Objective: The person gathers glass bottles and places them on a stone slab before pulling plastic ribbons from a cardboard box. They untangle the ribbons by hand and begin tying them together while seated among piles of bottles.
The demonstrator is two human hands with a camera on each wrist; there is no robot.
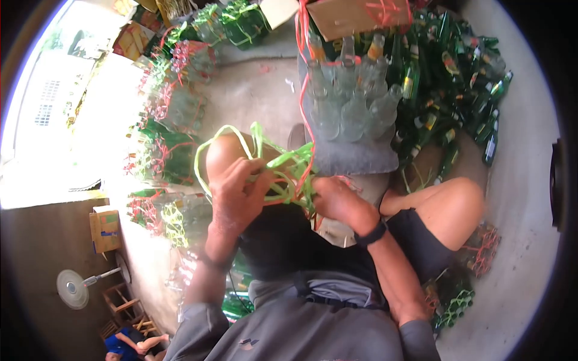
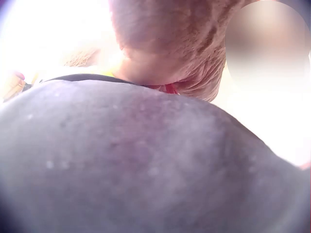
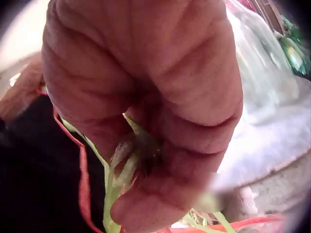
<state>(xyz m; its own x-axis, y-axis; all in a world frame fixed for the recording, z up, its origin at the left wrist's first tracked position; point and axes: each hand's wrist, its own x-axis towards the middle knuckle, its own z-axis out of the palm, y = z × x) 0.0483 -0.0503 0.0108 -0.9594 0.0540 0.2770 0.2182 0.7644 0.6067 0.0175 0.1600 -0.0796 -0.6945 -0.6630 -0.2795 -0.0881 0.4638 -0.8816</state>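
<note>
Over the person's lap, a loose bundle of light-green plastic string (image 1: pixel 280 159) spans both hands, mixed with red plastic string (image 1: pixel 307 114). The left hand (image 1: pixel 236 191) pinches the green string between thumb and curled fingers, with a loop standing up beside it. Across from it, the right hand (image 1: pixel 338 201) has bent fingers gripping the other side of the bundle. In the right wrist view, green strands (image 3: pixel 119 182) pass between its thumb and fingers, while a red strand hangs alongside. The left wrist view shows mostly grey cloth and part of the hand; its fingertips are hidden there.
Clear glass bottles (image 1: pixel 352 102) stand grouped on a grey pad (image 1: pixel 355 155) ahead. Loose green bottles (image 1: pixel 445 78) are heaped at the right by the wall. String-tied bottle bundles (image 1: pixel 171 156) line the left. A cardboard box (image 1: pixel 355 19) is at the top; a fan (image 1: pixel 73 289) stands lower left.
</note>
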